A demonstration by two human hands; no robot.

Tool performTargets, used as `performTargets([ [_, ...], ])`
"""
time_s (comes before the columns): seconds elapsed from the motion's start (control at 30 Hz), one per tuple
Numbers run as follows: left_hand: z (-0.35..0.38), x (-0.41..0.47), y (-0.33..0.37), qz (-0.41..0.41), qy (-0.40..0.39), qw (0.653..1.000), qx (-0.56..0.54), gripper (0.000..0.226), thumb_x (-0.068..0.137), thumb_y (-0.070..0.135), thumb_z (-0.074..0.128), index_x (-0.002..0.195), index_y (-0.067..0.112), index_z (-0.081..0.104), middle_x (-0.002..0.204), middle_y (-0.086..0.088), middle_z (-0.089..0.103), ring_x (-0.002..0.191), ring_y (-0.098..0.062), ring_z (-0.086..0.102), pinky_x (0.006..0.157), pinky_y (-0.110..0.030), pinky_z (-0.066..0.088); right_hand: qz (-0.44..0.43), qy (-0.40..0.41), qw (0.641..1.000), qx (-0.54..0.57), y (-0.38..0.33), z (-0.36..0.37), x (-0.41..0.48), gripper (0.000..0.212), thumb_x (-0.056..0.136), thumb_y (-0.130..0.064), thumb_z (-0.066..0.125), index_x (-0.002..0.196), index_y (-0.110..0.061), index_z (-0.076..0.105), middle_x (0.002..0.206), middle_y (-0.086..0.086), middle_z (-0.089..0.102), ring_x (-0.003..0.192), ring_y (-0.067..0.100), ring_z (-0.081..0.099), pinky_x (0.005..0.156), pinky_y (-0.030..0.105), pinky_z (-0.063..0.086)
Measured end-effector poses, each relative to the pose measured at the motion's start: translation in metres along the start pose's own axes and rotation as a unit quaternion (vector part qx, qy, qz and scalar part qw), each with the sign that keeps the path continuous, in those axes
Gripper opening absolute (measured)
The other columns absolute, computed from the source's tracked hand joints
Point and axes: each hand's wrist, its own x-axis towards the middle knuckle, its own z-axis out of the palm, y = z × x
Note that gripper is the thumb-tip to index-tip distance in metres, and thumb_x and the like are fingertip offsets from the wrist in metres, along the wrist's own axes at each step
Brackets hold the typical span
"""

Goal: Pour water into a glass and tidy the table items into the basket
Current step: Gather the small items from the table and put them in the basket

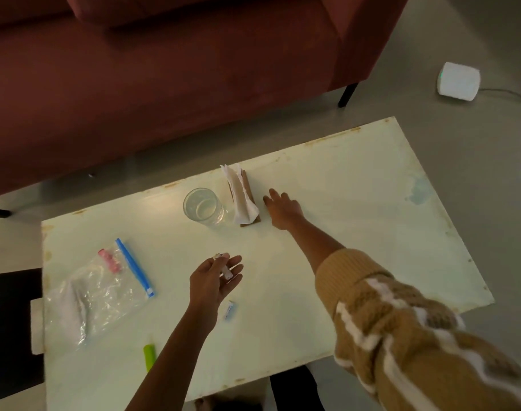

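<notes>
A clear glass (203,209) with a little water stands upright on the pale table (357,203). Right beside it is a brown napkin holder (243,197) with white napkins. My right hand (283,209) reaches out flat just right of the holder, fingers straight, holding nothing. My left hand (214,280) hovers over the table's middle and holds a small white tube-like item (225,269) between thumb and fingers. A small white-and-blue packet (229,310) lies under that hand. A clear zip bag (99,289) with a blue slider lies at left. No basket is in view.
A pink item (110,260) lies by the bag's top. A green marker (149,356) lies near the table's front edge. A dark red sofa (164,84) stands behind the table. A white device (458,81) with a cable sits on the floor at right.
</notes>
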Motion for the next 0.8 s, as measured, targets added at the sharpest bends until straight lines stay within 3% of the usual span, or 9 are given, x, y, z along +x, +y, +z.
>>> performTargets([
  [0.1,-0.009,0.003,0.0,-0.001,0.002,1.0,-0.009,0.007,0.092,0.013,0.055,0.092,0.008,0.06,0.099,-0.013,0.07,0.093,-0.025,0.067,0.089,-0.036,0.052,-0.012,0.055,0.998,-0.032,-0.001,0.008,-0.002,0.045,0.087,-0.001,0.048,0.131,-0.009,0.039,0.135,0.009,0.039,0.121,0.031,0.041,0.085,0.04,0.045],
  [0.23,-0.016,0.004,-0.001,-0.011,-0.004,1.0,-0.002,0.005,0.09,0.012,0.057,0.089,0.009,0.061,0.099,-0.013,0.071,0.091,-0.023,0.068,0.086,-0.034,0.054,-0.021,0.086,0.996,-0.029,0.001,0.028,-0.021,0.037,0.083,0.005,0.05,0.118,-0.008,0.05,0.129,0.012,0.041,0.114,0.031,0.043,0.072,0.036,0.046],
  [0.4,-0.019,0.003,-0.005,-0.014,-0.014,1.0,0.023,0.008,0.089,0.013,0.06,0.091,0.006,0.063,0.099,-0.015,0.071,0.09,-0.023,0.069,0.084,-0.031,0.053,0.035,0.037,0.991,0.123,0.008,0.057,-0.061,0.042,0.08,0.007,0.043,0.117,-0.012,0.046,0.12,0.011,0.042,0.11,0.029,0.045,0.073,0.037,0.044],
  [0.47,-0.019,0.0,-0.008,-0.017,-0.017,0.998,0.05,0.012,0.089,0.011,0.059,0.096,0.003,0.063,0.097,-0.015,0.071,0.088,-0.023,0.069,0.08,-0.029,0.054,0.074,0.036,0.959,0.273,0.003,0.062,-0.08,0.038,0.075,0.006,0.043,0.108,-0.012,0.049,0.109,0.009,0.049,0.099,0.027,0.05,0.071,0.032,0.04],
  [0.57,-0.015,-0.007,-0.012,-0.03,-0.027,0.994,0.099,0.016,0.09,0.009,0.058,0.102,0.0,0.063,0.094,-0.014,0.07,0.082,-0.021,0.068,0.071,-0.024,0.056,0.117,0.073,0.868,0.478,-0.017,0.05,-0.115,0.029,0.07,0.006,0.051,0.089,-0.015,0.054,0.085,0.004,0.055,0.069,0.019,0.053,0.062,0.027,0.043],
  [0.63,-0.013,-0.012,-0.017,-0.045,-0.043,0.991,0.122,0.014,0.089,0.007,0.058,0.099,0.0,0.064,0.096,-0.015,0.069,0.082,-0.022,0.068,0.067,-0.022,0.056,0.102,0.06,0.819,0.561,-0.03,0.037,-0.141,0.026,0.072,0.006,0.056,0.083,-0.017,0.055,0.076,0.002,0.056,0.058,0.015,0.053,0.053,0.024,0.047],
  [0.8,-0.006,-0.024,-0.032,-0.091,-0.116,0.98,0.131,0.018,0.09,0.013,0.057,0.101,0.003,0.067,0.094,-0.012,0.071,0.085,-0.021,0.07,0.082,-0.03,0.057,0.047,0.021,0.786,0.616,-0.044,0.028,-0.185,0.013,0.081,-0.008,0.065,0.092,-0.014,0.062,0.08,0.002,0.062,0.064,0.017,0.062,0.056,0.031,0.055],
])
